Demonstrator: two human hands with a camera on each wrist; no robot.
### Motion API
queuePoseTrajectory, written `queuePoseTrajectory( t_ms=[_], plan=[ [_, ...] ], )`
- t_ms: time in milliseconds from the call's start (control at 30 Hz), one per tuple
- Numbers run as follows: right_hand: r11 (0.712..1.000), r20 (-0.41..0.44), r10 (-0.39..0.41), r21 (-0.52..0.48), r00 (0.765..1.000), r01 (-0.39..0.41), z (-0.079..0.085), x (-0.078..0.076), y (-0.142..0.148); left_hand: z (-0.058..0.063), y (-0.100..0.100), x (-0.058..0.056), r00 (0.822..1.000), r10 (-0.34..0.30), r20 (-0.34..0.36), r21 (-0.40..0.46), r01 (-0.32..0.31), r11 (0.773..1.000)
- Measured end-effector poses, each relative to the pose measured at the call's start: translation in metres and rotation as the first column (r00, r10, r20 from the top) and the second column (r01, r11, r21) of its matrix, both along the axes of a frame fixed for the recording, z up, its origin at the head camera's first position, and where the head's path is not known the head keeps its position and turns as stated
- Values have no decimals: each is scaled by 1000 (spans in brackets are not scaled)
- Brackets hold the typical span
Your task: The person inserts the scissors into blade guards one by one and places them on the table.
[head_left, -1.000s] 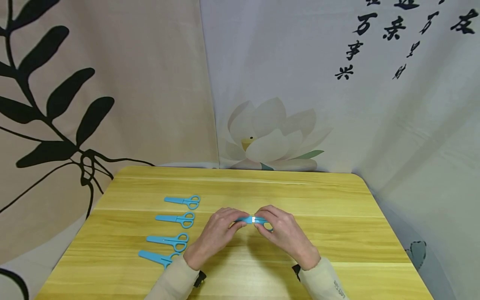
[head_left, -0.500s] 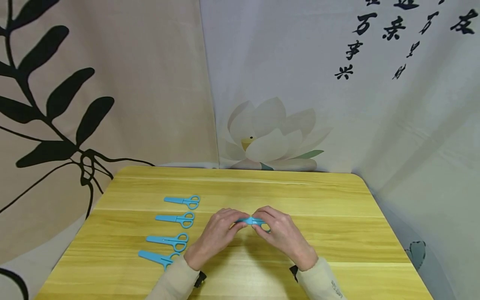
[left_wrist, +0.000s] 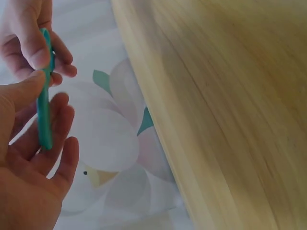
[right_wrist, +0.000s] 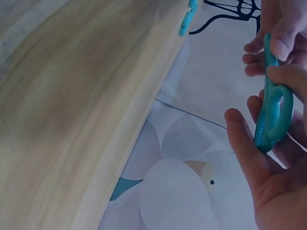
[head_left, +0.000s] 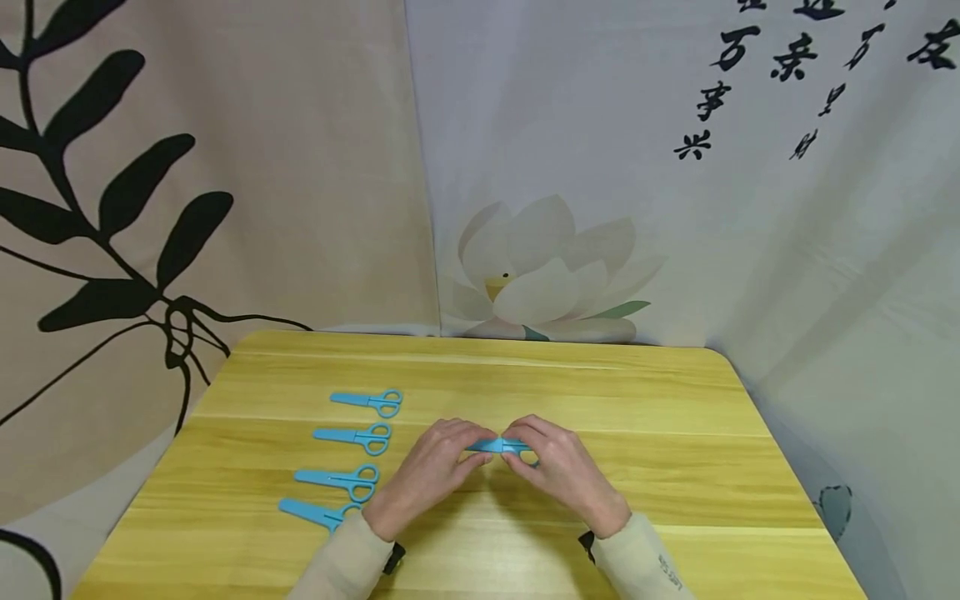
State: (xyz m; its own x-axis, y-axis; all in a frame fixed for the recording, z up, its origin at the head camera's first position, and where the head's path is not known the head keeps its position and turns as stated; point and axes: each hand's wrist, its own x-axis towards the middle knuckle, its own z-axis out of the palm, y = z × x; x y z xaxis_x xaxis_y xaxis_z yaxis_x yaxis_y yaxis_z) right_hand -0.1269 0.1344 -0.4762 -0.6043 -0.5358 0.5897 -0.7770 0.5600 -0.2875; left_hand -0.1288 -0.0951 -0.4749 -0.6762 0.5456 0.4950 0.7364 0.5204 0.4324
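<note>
A pair of blue scissors [head_left: 486, 446] with a blue blade cover is held above the middle of the table, lying crosswise between both hands. My left hand [head_left: 429, 471] pinches the covered blade end between thumb and fingers. At the other end, my right hand [head_left: 566, 468] grips the scissors near the handle loops. In the left wrist view the scissors [left_wrist: 44, 120] appear edge-on, the thumb pressed against them. One handle loop shows plainly in the right wrist view, on the scissors [right_wrist: 262, 130]. No bare blade is visible between cover and handle.
Left of the hands, several more blue covered scissors lie in a column on the wooden table [head_left: 637, 475], including a far pair [head_left: 352, 400] and a near pair [head_left: 309, 511]. The left sleeve [head_left: 341, 562] partly hides the near pair. A printed curtain [head_left: 337, 167] hangs behind the table.
The pale strip of blade seen between cover and handle is gone; the cover now meets the handle. My right hand has moved slightly left, and the left fingers have shifted along the cover.
</note>
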Motion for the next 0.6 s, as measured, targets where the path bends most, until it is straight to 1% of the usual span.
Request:
queuePoseTrajectory(
  t_ms=[133,267,333,533,600],
  plan=[
    [1000,-10,-5,20,1000,5,-2,0,-2,0,-3,0,999,33,-8,-41,-33,999],
    [999,-10,-12,37,1000,12,-2,0,-3,1,-4,0,998,64,-23,-59,-65,996],
    [999,-9,-14,34,1000,14,-2,1,-4,1,-4,0,997,64,-37,-63,-67,996],
    [1000,10,-6,17,1000,6,-3,1,-8,1,-5,0,993,33,-113,-87,-43,995],
    [1000,15,-7,15,1000,7,-3,1,-9,1,-6,1,991,30,-128,-96,-42,994]
  ],
)
